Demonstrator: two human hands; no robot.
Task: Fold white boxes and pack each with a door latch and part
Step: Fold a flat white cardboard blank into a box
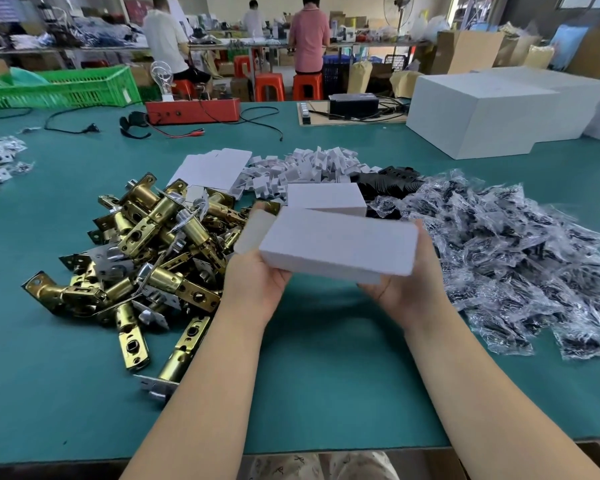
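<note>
holding white box (pixel 338 245) above desk's middle, left hand (pixel 257 282) and right hand (pixel 407 280) clamped on its ends; left-end flap seemingly open. square creases before loading brass door latch (pixel 153 216).

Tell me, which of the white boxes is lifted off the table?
The small white box held between the left hand and right hand. The other small box behind it and the large white boxes rest on the table.
</note>
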